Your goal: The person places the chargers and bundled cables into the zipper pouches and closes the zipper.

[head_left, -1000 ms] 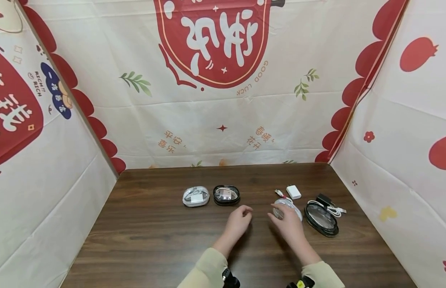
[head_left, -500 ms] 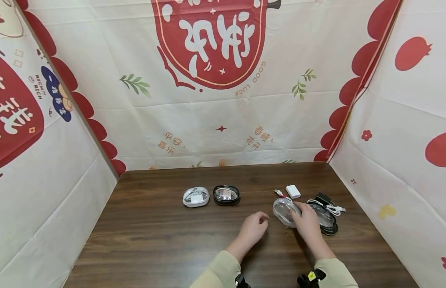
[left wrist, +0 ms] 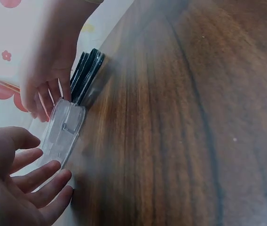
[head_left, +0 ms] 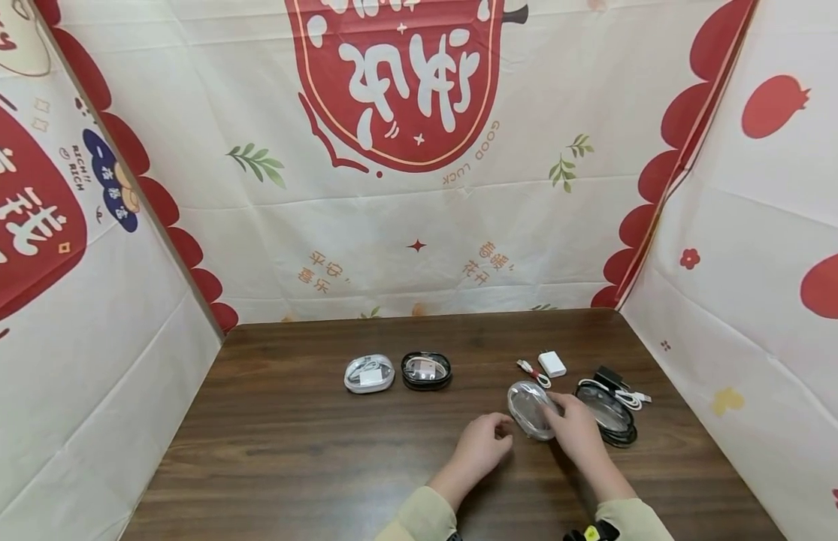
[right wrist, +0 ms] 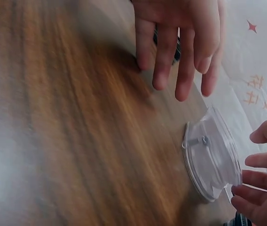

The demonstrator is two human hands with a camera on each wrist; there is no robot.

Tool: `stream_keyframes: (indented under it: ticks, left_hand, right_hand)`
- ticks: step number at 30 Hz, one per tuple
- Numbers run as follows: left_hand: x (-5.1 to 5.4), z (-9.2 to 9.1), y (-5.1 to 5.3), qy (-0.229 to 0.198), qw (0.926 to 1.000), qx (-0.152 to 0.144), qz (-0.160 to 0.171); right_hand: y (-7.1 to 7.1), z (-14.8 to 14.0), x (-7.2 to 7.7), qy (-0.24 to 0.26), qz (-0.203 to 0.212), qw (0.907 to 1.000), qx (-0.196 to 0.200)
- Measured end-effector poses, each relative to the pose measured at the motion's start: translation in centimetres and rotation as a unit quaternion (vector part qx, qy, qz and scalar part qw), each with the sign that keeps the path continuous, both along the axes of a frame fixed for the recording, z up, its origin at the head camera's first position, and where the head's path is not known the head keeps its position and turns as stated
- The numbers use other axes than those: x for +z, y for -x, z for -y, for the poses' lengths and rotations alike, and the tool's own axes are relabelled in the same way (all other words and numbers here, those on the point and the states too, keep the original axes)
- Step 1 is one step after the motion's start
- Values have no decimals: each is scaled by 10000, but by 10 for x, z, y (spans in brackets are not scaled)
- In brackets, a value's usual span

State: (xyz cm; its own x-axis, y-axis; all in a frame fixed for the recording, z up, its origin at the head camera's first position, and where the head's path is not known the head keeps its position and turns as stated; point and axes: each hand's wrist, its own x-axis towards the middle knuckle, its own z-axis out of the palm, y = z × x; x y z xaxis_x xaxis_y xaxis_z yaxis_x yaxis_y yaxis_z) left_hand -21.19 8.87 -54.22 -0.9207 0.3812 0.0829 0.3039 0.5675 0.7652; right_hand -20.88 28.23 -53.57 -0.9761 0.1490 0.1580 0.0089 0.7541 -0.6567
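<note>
A clear oval plastic case with a pale rim sits on the table between my hands. In the right wrist view, a small pull-like piece shows on its side. My right hand touches the case's right end with its fingertips, and its thumb stands apart from it in the right wrist view. Left of the case, my left hand has loosely bent fingers and holds nothing. Its fingertips are close to the case's near end in the left wrist view; whether they touch cannot be told.
Behind the case lie a white charging cable with a red tie and a white plug adapter. At right are a black-rimmed case, a black adapter and a white cable. Farther left stand a white-rimmed case and another black-rimmed case.
My right hand has moved right to the clear case's right end. The case has shifted left and nearer, away from the white cable. My left hand has come rightward and nearer.
</note>
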Motion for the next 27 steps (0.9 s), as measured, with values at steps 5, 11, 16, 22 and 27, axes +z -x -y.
stream_keyframes:
  ticks: [5, 11, 16, 22, 27]
  left_hand:
    - [-3, 3, -5, -48, 9999, -22, -100]
    - [-7, 7, -7, -460, 9989, -14, -7]
    - [-9, 14, -3, -877, 9959, 190, 130]
    - [-8, 27, 2, -809, 9959, 373, 148]
    - [-8, 37, 5, -569, 9974, 444, 20]
  right_hand:
    - [-8, 9, -2, 137, 52, 9999, 54]
    - [-14, 19, -3, 328, 104, 9994, 49]
    - [-18, 24, -3, 429, 217, 9988, 34]
    - [-21, 32, -2, 530, 113, 9984, 172]
    - [-21, 40, -2, 583, 145, 9977, 316]
